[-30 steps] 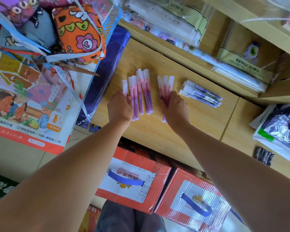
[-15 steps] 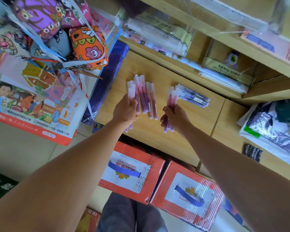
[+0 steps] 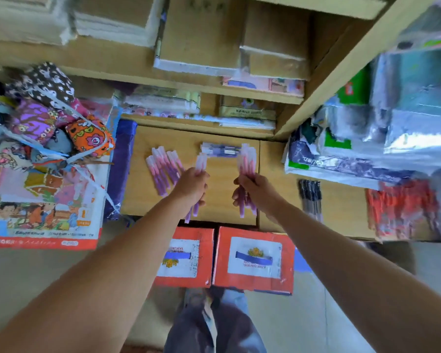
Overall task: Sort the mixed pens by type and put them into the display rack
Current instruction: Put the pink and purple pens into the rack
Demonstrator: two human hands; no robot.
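Pens (image 3: 246,159) fill left hand (image 3: 192,186) and right hand (image 3: 255,189).

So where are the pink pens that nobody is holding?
In the head view the loose pink pens lie side by side on the wooden counter, left of the left hand and right of the dark purple packet.

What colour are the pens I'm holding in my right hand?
Those pens are pink shading to purple, with pale caps; head view.

A wooden counter (image 3: 222,189) bears loose pink-purple pens (image 3: 163,171) and bundled purple pens (image 3: 220,150).
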